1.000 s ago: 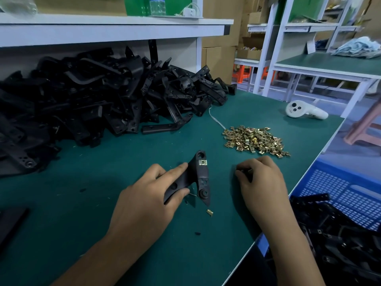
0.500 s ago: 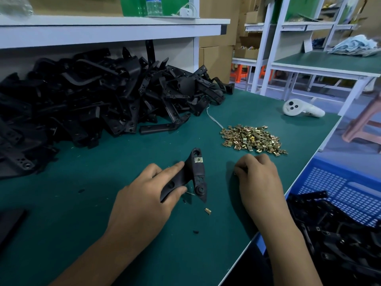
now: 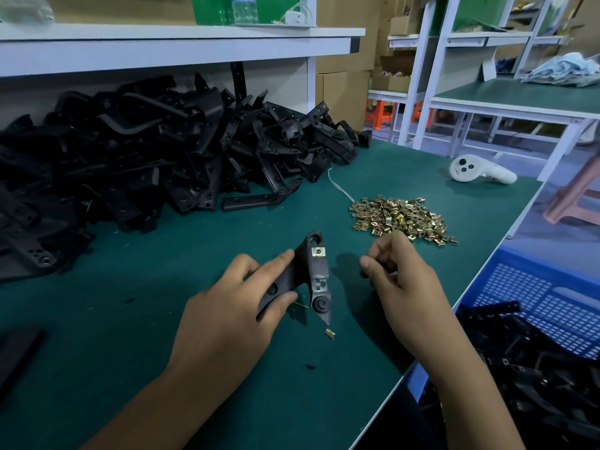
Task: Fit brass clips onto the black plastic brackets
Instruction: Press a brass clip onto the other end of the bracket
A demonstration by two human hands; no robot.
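Bracket [image 3: 313, 274] sits pinched in the left hand [image 3: 233, 306], one brass clip [image 3: 318, 252] already on it. Right hand [image 3: 402, 280] hovers just beside it, fingers curled, can't tell what's inside. Clip pile [image 3: 401, 219] lies behind.

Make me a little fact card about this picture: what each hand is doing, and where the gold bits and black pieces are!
left hand: grips the black bracket
right hand: fingers curled, what they hold is hidden
fitted clip: near the bracket's top end
clip pile: on the green table, beyond the right hand
loose clip: on the table, below the bracket
bracket heap: back left
blue basket: right of the table, brackets inside
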